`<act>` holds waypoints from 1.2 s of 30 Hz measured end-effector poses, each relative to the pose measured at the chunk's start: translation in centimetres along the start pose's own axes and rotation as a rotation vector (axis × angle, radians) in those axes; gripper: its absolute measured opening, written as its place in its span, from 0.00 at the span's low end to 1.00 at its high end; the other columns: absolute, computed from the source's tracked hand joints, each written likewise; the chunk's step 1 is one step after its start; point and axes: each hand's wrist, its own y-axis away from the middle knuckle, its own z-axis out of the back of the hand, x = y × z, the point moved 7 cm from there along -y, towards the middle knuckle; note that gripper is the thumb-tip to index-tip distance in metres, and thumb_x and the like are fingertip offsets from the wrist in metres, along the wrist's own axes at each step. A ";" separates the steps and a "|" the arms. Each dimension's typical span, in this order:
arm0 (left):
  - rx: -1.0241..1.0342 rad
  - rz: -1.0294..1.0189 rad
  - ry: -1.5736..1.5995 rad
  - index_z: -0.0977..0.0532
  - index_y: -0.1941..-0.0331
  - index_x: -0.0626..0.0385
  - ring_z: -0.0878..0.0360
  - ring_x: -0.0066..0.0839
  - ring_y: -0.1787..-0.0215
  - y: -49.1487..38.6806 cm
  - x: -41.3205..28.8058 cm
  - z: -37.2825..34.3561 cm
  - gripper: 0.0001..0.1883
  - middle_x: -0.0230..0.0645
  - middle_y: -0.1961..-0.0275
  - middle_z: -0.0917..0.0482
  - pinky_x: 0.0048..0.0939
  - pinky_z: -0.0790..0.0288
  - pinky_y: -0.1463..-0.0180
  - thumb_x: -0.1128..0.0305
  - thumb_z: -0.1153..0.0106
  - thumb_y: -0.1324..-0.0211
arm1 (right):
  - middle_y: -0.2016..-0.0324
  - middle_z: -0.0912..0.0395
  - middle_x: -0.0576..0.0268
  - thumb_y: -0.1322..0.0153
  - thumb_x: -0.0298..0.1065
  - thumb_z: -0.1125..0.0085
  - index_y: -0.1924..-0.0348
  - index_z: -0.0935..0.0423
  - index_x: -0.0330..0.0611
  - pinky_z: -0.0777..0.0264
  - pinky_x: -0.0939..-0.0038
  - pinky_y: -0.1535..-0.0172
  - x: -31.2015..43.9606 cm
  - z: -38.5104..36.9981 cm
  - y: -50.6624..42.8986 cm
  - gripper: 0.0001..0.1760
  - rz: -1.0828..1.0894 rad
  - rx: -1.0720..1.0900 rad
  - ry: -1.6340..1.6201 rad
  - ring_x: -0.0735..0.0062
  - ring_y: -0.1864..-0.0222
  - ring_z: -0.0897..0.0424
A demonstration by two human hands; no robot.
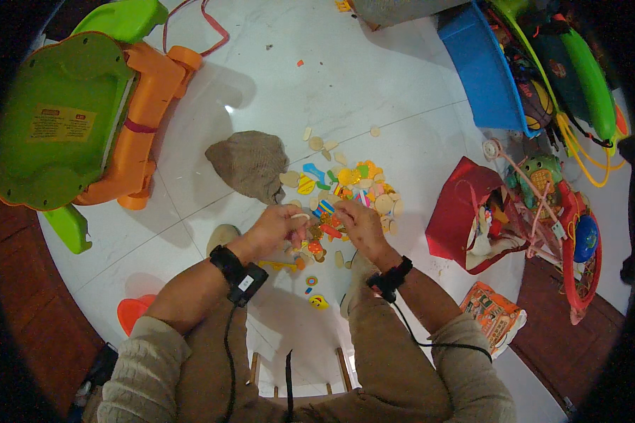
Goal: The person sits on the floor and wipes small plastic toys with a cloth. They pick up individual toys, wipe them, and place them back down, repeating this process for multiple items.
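My left hand (275, 224) pinches a small pale, curved piece (300, 215) between thumb and fingers. To its right, my right hand (364, 226) hangs over the heap with its fingertips drawn together; whether anything sits between them is too small to tell. Below and beyond both hands a pile of small toy pieces (386, 205) is spread on the floor. It mixes pale wooden discs, a blue piece (313, 172), a yellow striped triangle (306, 183) and a red piece (330, 231). A brown cloth bag (248, 161) lies slumped beside the pile, beyond my left hand.
A green and orange plastic toy (58, 121) lies on the left. At right are a blue bin (481, 69), a red bag (457, 211) and an orange printed packet (492, 314). A smiley piece (318, 302) lies between my feet, near a red plastic object (134, 312).
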 end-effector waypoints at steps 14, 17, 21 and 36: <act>-0.108 -0.055 0.232 0.24 0.61 0.59 0.22 0.23 0.70 -0.8 0.2 3.6 0.11 0.32 0.67 0.21 0.26 0.24 0.63 0.66 0.53 0.29 | 0.68 0.18 0.57 0.38 0.32 0.33 0.56 0.25 0.42 0.24 0.61 0.62 -5.7 1.0 -1.3 0.18 -0.169 0.008 0.048 0.55 0.65 0.18; -0.071 -0.057 0.267 0.26 0.68 0.57 0.29 0.21 0.75 -0.7 0.3 3.7 0.12 0.28 0.72 0.24 0.24 0.30 0.70 0.65 0.52 0.29 | 0.73 0.19 0.60 0.36 0.32 0.33 0.55 0.25 0.41 0.25 0.67 0.65 -7.2 1.8 -2.4 0.18 -0.251 0.007 -0.117 0.64 0.69 0.18; -0.082 -0.072 0.271 0.25 0.62 0.59 0.24 0.22 0.69 -0.7 0.2 3.9 0.11 0.30 0.70 0.22 0.26 0.27 0.63 0.65 0.52 0.29 | 0.74 0.22 0.65 0.36 0.29 0.36 0.52 0.26 0.40 0.28 0.74 0.66 -7.5 1.5 -2.2 0.19 -0.334 0.072 -0.454 0.77 0.70 0.22; 0.159 0.048 0.455 0.27 0.49 0.60 0.20 0.34 0.48 -1.0 0.6 0.5 0.17 0.39 0.48 0.22 0.35 0.23 0.46 0.58 0.50 0.30 | 0.61 0.20 0.61 0.34 0.18 0.42 0.61 0.22 0.35 0.27 0.74 0.52 1.0 -0.6 -2.1 0.09 -0.172 0.111 -0.701 0.75 0.58 0.22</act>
